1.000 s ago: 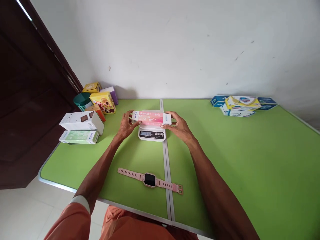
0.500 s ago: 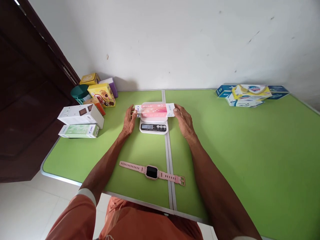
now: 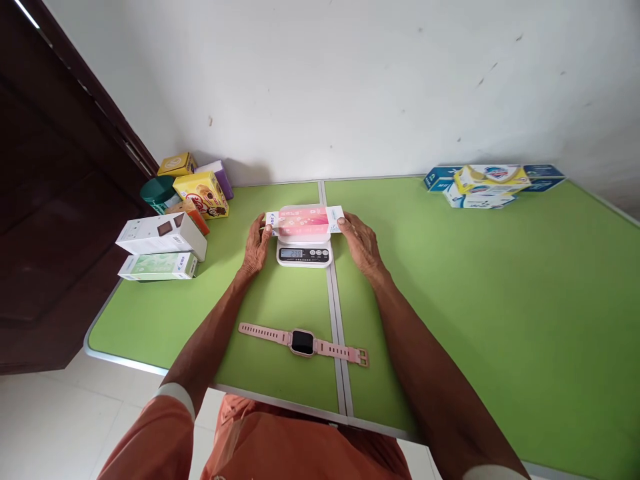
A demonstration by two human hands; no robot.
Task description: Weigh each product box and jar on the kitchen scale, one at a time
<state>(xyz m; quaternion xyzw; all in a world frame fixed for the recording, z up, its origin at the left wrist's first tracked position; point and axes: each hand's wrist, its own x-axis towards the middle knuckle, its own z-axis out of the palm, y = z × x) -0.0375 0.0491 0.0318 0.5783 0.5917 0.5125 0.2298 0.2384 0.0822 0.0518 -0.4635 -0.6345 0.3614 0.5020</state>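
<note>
A long pink and white box [image 3: 304,221] lies crosswise on the platform of a white digital kitchen scale [image 3: 295,263]. My left hand [image 3: 257,245] is at the box's left end, thumb on the near side and fingers behind. My right hand [image 3: 361,241] holds the right end the same way, thumb in front. Lit digits show on the scale's display, too small to read surely. Nearer to me lies a pink smartwatch [image 3: 303,343] with its strap spread out flat and its screen dark.
On the left of the green table [image 3: 475,320] stand a white box [image 3: 160,233], a green and white box [image 3: 157,266], a dark green tub [image 3: 157,192] and yellow boxes [image 3: 203,193]. Blue and yellow boxes [image 3: 493,180] are stacked at the back right, by the wall.
The box has come down from a tilted hold to lie level on the scale. Both hands have shifted outward to its ends. The display digits have changed.
</note>
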